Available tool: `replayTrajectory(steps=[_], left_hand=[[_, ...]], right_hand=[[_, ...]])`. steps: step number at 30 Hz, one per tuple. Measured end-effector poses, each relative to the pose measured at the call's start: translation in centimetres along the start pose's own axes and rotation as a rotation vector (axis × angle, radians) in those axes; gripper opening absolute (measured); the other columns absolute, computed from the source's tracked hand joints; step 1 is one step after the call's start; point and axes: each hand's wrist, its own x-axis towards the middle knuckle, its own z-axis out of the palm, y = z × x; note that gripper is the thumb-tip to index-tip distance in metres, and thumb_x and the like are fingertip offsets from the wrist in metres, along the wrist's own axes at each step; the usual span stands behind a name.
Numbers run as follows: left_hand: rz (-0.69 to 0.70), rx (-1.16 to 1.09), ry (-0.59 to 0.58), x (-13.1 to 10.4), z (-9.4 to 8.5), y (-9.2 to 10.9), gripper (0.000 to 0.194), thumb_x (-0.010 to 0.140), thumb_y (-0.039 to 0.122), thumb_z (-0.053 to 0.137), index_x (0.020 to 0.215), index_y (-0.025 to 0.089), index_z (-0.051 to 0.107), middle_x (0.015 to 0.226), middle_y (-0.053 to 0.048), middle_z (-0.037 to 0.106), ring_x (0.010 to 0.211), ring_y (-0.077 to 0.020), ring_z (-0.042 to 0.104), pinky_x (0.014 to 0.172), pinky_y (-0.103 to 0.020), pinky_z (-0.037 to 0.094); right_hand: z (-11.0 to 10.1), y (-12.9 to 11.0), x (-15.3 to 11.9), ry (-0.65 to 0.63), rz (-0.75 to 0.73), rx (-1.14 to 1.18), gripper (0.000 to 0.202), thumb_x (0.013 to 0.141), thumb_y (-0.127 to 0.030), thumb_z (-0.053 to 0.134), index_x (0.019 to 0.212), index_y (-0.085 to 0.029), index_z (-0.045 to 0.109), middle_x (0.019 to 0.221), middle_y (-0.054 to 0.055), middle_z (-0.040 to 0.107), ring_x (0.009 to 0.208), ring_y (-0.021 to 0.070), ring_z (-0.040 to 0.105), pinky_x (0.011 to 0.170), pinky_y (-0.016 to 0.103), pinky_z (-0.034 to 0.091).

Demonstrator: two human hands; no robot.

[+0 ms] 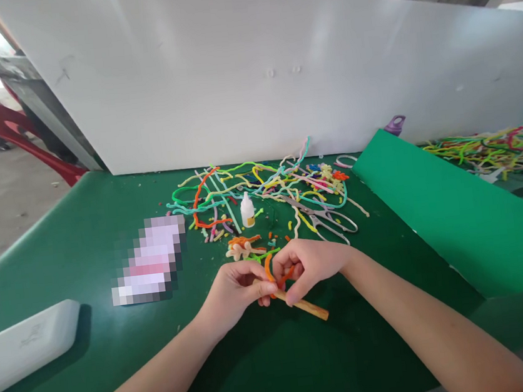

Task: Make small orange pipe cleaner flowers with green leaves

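Observation:
My left hand (248, 285) is closed, its fingers pinching a wooden stick (309, 308) near one end. The stick slants down to the right, with its far end free. An orange pipe cleaner (268, 267) bends around the stick, and the fingers of my right hand (305, 266) are closed on it. Just beyond my hands lie small shaped pieces of pipe cleaner, one cream (244, 251) and one orange (243, 241). A small white dropper bottle (247, 211) stands upright behind them. Scissors (325, 217) rest to its right.
Many coloured pipe cleaners (204, 193) and cut scraps lie along the back of the green table (106, 239). A white panel (228, 67) rises behind. At the right is a green board (457, 218); at the left, a white case (33, 345) and a blurred-out item (150, 259).

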Motion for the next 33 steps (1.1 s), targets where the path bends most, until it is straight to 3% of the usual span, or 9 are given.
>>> replayTrajectory(steps=[3, 6, 9, 14, 21, 24, 28, 33], left_hand=[[0.026, 0.144, 0.113, 0.0, 0.0, 0.2, 0.015, 0.064, 0.023, 0.076, 0.061, 0.014, 0.064, 0.054, 0.001, 0.062, 0.046, -0.0077, 0.053, 0.048, -0.019, 0.043], [0.111, 0.301, 0.277, 0.1, -0.2, 0.4, 0.015, 0.068, 0.026, 0.073, 0.064, 0.014, 0.064, 0.053, 0.002, 0.06, 0.049, -0.0081, 0.054, 0.05, -0.018, 0.043], [0.231, 0.354, 0.417, 0.0, -0.3, 0.6, 0.014, 0.07, 0.026, 0.071, 0.066, 0.015, 0.063, 0.061, 0.003, 0.06, 0.053, -0.0078, 0.054, 0.051, -0.017, 0.043], [0.295, 0.366, 0.466, -0.1, -0.3, 0.6, 0.013, 0.069, 0.025, 0.071, 0.069, 0.015, 0.063, 0.065, 0.002, 0.061, 0.056, -0.0089, 0.055, 0.052, -0.017, 0.045], [0.331, 0.354, 0.465, 0.0, -0.2, 0.3, 0.013, 0.071, 0.027, 0.07, 0.073, 0.016, 0.064, 0.073, -0.001, 0.064, 0.065, -0.0123, 0.059, 0.061, -0.021, 0.05], [0.364, 0.356, 0.462, 0.0, -0.3, 0.1, 0.011, 0.072, 0.026, 0.069, 0.076, 0.016, 0.066, 0.077, -0.001, 0.065, 0.072, -0.0142, 0.062, 0.068, -0.024, 0.052], [0.275, 0.207, 0.491, 0.2, -0.5, 0.0, 0.015, 0.071, 0.028, 0.071, 0.079, 0.016, 0.066, 0.076, -0.001, 0.067, 0.07, -0.0151, 0.065, 0.069, -0.026, 0.055], [0.203, 0.138, 0.487, 0.1, -0.4, 0.5, 0.019, 0.069, 0.03, 0.072, 0.078, 0.014, 0.066, 0.064, -0.001, 0.068, 0.059, -0.0151, 0.064, 0.06, -0.026, 0.055]], right_hand=[[0.6, -0.2, 0.1, 0.127, -0.041, -0.161, 0.029, 0.067, -0.032, 0.073, 0.085, -0.015, 0.058, 0.078, -0.002, 0.059, 0.064, 0.0068, 0.053, 0.059, 0.018, 0.041], [1.8, -0.5, 0.5, 0.395, -0.114, -0.541, 0.013, 0.079, -0.028, 0.062, 0.082, -0.016, 0.057, 0.065, -0.004, 0.055, 0.057, 0.0073, 0.05, 0.054, 0.019, 0.036], [3.2, -0.3, 1.1, 0.663, -0.224, -0.972, 0.007, 0.085, -0.022, 0.053, 0.083, -0.015, 0.055, 0.067, -0.002, 0.059, 0.057, 0.0097, 0.053, 0.052, 0.022, 0.031], [4.4, 1.2, 2.3, 0.901, -0.394, -1.333, 0.022, 0.093, -0.024, 0.042, 0.077, -0.014, 0.053, 0.062, -0.001, 0.059, 0.054, 0.0111, 0.056, 0.047, 0.026, 0.026], [4.7, 2.0, 2.6, 1.096, -0.463, -1.495, 0.019, 0.088, -0.016, 0.051, 0.069, -0.016, 0.051, 0.051, -0.003, 0.05, 0.049, 0.011, 0.05, 0.049, 0.027, 0.029], [4.8, 1.8, 2.6, 1.117, -0.485, -1.478, 0.013, 0.087, -0.017, 0.053, 0.074, -0.016, 0.054, 0.053, -0.003, 0.053, 0.051, 0.0114, 0.052, 0.051, 0.027, 0.033], [4.9, 1.5, 2.5, 1.081, -0.515, -1.406, 0.009, 0.088, -0.019, 0.051, 0.093, -0.013, 0.057, 0.079, 0.002, 0.067, 0.067, 0.0127, 0.06, 0.058, 0.027, 0.041], [4.6, 1.3, 2.4, 1.05, -0.569, -1.374, 0.018, 0.088, -0.015, 0.051, 0.105, -0.014, 0.057, 0.102, 0.004, 0.068, 0.077, 0.014, 0.062, 0.067, 0.026, 0.047]])
